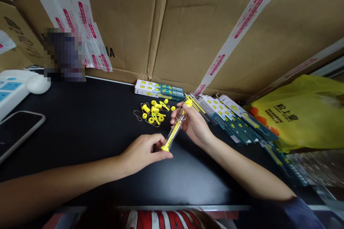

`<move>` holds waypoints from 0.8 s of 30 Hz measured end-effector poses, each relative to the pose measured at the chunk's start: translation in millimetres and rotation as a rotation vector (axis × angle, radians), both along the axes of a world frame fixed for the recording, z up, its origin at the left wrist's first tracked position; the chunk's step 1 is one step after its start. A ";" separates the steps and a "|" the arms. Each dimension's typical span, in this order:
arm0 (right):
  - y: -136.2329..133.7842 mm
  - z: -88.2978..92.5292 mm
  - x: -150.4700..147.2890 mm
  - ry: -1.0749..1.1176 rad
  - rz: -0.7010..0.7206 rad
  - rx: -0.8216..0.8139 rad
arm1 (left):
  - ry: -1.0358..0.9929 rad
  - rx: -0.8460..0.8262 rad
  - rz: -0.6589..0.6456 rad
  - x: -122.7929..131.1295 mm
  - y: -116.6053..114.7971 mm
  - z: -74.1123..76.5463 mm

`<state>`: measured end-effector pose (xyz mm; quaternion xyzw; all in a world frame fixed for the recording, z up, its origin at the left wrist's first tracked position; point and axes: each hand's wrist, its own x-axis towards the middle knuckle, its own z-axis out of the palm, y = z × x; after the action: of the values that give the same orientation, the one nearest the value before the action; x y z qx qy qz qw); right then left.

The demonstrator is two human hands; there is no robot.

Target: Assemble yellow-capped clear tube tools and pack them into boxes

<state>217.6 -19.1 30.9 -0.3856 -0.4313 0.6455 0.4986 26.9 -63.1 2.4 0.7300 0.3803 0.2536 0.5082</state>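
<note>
Between my two hands, above the black table, a clear tubular spring scale (173,134) with yellow ends is held at a slant. My left hand (143,152) pinches its lower yellow end between thumb and fingers. Around the upper end, near the yellow cap and a metal ring, my right hand (196,125) is closed. Just beyond the hands lies a loose pile of yellow plastic parts (155,108) with bent wire pieces, among them a wire hook (137,115) at the left of the pile.
A printed box (158,90) lies at the back by the cardboard (193,18). More printed boxes (233,121) are spread at right, beside a yellow plastic bag (303,114). At left are a phone (20,132) and a white power strip (12,89).
</note>
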 end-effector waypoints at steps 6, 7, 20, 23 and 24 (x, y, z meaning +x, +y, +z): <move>22.7 -4.1 15.8 0.041 -0.202 0.070 | -0.038 0.038 -0.007 -0.4 -6.2 1.0; 27.7 -5.3 19.6 0.048 -0.237 0.069 | -0.008 0.090 -0.059 -0.8 -7.7 1.4; 29.2 -3.4 19.2 0.160 -0.137 0.005 | 0.165 0.658 -0.495 -3.6 -10.7 -2.4; 20.9 1.5 13.3 0.110 -0.111 0.017 | 0.118 0.588 -0.367 -3.4 -9.7 -5.6; 18.9 2.9 12.0 0.099 -0.105 0.016 | 0.094 0.548 -0.329 -3.4 -9.3 -6.5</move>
<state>229.6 -0.2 33.7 -0.3714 -0.3904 0.6334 0.5554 23.6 -72.4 -4.2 0.9022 0.1979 0.2272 0.3087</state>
